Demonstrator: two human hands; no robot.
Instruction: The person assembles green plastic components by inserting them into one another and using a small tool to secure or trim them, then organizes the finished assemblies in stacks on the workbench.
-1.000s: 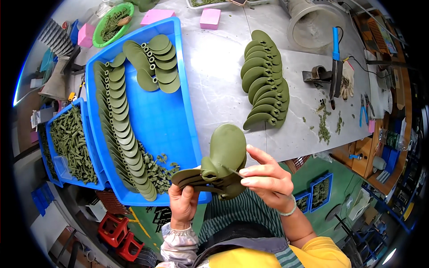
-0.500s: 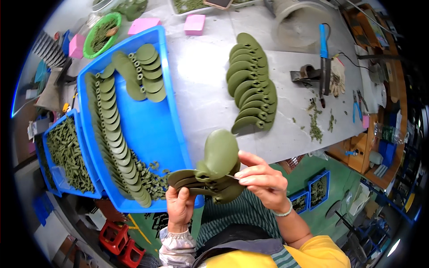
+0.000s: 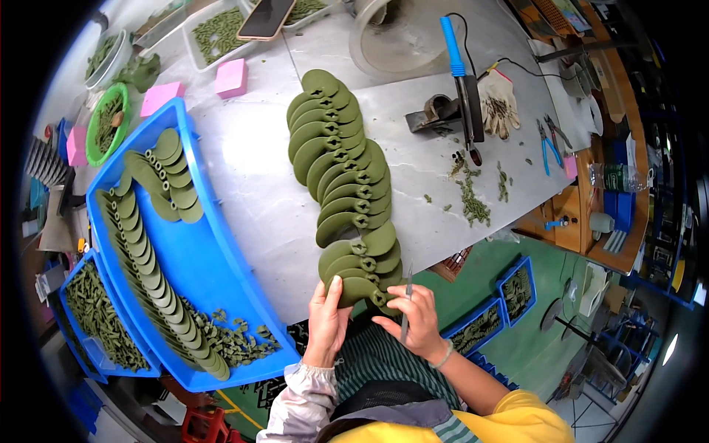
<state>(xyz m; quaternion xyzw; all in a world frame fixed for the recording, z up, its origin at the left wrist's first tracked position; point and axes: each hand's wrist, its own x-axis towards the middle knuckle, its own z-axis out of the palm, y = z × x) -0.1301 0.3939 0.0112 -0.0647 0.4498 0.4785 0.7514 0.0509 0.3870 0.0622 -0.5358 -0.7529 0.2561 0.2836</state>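
Observation:
A row of overlapping olive-green two-bladed propellers (image 3: 329, 173) runs along the table toward me. At its near end, my left hand (image 3: 323, 323) pinches the edge of a small bunch of the same propellers (image 3: 346, 264), with the thumb on top. My right hand (image 3: 415, 319) is at the hub of the nearest propeller, fingertips close to it. Between those fingers stands a thin metal knife (image 3: 409, 276), its tip pointing up and away. Left of the row, a blue tray (image 3: 230, 258) holds more propellers in rows and loose small green offcuts (image 3: 233, 343).
A blue-handled tool (image 3: 452, 48) with a cable stands at a metal stand (image 3: 434, 114), beside a stained glove (image 3: 499, 107) and pliers (image 3: 547, 151). Green scraps (image 3: 474, 203) lie nearby. Farther back are pink blocks (image 3: 231, 79), a phone (image 3: 266, 21) and a green basket (image 3: 109, 124).
The propeller bunch has moved from above my lap, in front of the table edge, to the near end of the row. The knife now points upward, and the view has shifted right.

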